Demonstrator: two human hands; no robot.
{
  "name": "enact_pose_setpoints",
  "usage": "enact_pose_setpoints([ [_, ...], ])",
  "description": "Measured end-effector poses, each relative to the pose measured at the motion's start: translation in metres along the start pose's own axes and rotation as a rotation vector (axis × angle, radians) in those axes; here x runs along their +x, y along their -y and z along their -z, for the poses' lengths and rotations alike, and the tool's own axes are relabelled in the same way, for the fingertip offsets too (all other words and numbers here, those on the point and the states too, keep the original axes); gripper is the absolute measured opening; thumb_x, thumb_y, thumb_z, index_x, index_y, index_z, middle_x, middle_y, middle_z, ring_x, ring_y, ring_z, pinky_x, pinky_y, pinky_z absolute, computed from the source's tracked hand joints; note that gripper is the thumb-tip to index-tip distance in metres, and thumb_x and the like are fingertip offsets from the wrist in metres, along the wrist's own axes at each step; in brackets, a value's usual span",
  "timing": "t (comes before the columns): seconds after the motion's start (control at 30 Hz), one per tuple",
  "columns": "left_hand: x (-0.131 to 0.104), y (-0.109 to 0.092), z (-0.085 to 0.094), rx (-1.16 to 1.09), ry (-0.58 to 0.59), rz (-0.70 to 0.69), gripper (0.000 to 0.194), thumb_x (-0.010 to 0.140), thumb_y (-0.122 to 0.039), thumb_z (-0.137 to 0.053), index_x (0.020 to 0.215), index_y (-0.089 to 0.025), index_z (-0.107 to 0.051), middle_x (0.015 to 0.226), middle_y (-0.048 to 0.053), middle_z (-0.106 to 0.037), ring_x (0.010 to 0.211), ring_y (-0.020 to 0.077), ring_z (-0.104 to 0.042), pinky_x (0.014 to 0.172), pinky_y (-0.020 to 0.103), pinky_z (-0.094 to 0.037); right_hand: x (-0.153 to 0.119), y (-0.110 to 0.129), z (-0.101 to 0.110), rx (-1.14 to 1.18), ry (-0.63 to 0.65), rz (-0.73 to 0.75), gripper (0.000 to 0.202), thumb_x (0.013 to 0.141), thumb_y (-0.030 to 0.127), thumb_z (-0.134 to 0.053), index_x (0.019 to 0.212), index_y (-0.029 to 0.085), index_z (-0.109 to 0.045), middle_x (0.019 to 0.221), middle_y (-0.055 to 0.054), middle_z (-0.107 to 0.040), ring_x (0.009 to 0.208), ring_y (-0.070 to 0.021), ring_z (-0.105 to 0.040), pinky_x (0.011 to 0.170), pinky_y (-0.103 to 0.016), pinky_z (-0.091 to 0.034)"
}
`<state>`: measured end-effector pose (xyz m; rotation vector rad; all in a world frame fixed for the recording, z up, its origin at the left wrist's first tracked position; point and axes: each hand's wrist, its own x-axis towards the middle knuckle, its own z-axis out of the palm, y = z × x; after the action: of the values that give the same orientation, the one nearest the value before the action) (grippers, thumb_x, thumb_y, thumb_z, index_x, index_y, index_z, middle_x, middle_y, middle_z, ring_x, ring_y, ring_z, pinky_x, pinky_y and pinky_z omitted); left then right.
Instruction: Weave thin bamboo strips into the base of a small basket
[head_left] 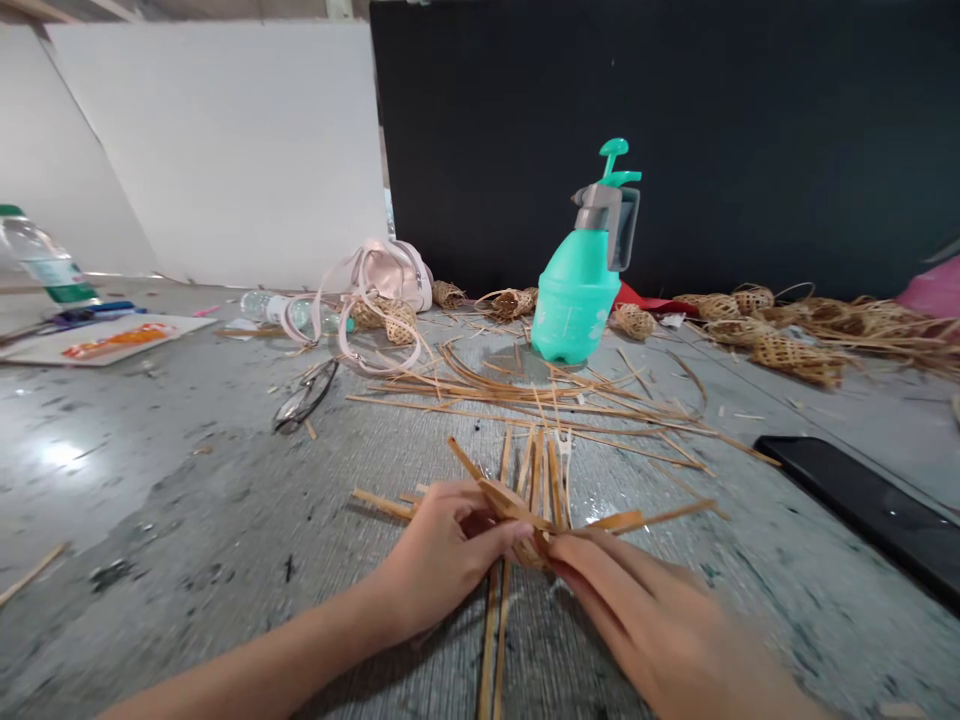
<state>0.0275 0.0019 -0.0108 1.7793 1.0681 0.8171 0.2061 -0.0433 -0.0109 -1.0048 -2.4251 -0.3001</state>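
Between my hands is a small piece of weaving made of flat bamboo strips [535,480], its loose ends fanning away from me, out to both sides and down toward me. My left hand [450,545] is closed on its left side, thumb laid over the crossing strips. From the right, my right hand [637,600] pinches the woven part near the middle; its wrist is blurred by motion. The fingers cover much of the woven centre. Just beyond lie more long bamboo strips [480,390], loose on the grey table [225,560].
A green pump sprayer [576,290] stands behind the strips. Several woven bamboo pieces [795,355] lie at the back right, and a black phone [847,510] at the right. Eyeglasses [306,398], a pink bag [390,275] and plastic bottles [52,260] are at the left.
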Motion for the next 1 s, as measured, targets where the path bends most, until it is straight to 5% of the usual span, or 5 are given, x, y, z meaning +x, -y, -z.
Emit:
enact_pose_setpoints([
  [0.2, 0.004, 0.001, 0.001, -0.127, -0.008, 0.057, 0.017, 0.076, -0.020, -0.057, 0.068, -0.009, -0.068, 0.070, 0.007, -0.066, 0.064, 0.0161, -0.060, 0.057, 0.023, -0.047, -0.004, -0.004, -0.004, 0.080, 0.070, -0.067, 0.034, 0.077, 0.000, -0.026, 0.083, 0.019, -0.053, 0.075, -0.007, -0.066, 0.057, -0.0170, -0.063, 0.041, -0.025, -0.047],
  [0.5, -0.007, 0.000, -0.006, -0.164, 0.076, -0.174, 0.015, 0.080, -0.016, -0.054, 0.079, -0.012, -0.069, 0.074, 0.006, -0.068, 0.069, 0.0166, -0.061, 0.063, 0.024, -0.048, -0.006, 0.003, -0.024, 0.288, 0.034, -0.290, 0.013, 0.085, 0.012, -0.039, 0.077, 0.023, -0.042, 0.060, 0.002, -0.059, 0.048, -0.0137, -0.057, 0.042, -0.023, -0.040],
  [0.63, -0.006, 0.000, 0.001, 0.005, 0.105, -0.281, 0.011, 0.079, -0.016, -0.058, 0.082, -0.014, -0.069, 0.084, 0.006, -0.068, 0.078, 0.0171, -0.062, 0.073, 0.026, -0.048, -0.006, 0.001, -0.026, 0.351, 0.002, -0.344, 0.017, 0.080, 0.011, -0.044, 0.071, 0.023, -0.035, 0.055, 0.005, -0.053, 0.043, -0.0109, -0.050, 0.042, -0.021, -0.036],
  [0.83, -0.005, -0.010, 0.019, 0.339, 0.362, -0.477, 0.027, 0.074, -0.003, -0.056, 0.095, -0.019, -0.066, 0.108, 0.006, -0.063, 0.101, 0.0186, -0.056, 0.089, 0.030, -0.041, -0.005, 0.000, -0.024, 0.471, 0.058, -0.477, 0.016, 0.078, 0.012, -0.045, 0.072, 0.024, -0.035, 0.058, 0.005, -0.052, 0.047, -0.0112, -0.049, 0.043, -0.022, -0.038],
  [1.0, -0.005, -0.014, 0.019, 0.660, 0.417, -0.660, 0.015, 0.081, -0.006, -0.050, 0.078, -0.013, -0.063, 0.094, 0.009, -0.066, 0.093, 0.0201, -0.058, 0.084, 0.031, -0.045, -0.001, -0.003, -0.023, 0.583, 0.028, -0.500, 0.014, 0.077, 0.011, -0.047, 0.080, 0.024, -0.043, 0.061, 0.005, -0.056, 0.048, -0.0106, -0.053, 0.045, -0.020, -0.041],
])
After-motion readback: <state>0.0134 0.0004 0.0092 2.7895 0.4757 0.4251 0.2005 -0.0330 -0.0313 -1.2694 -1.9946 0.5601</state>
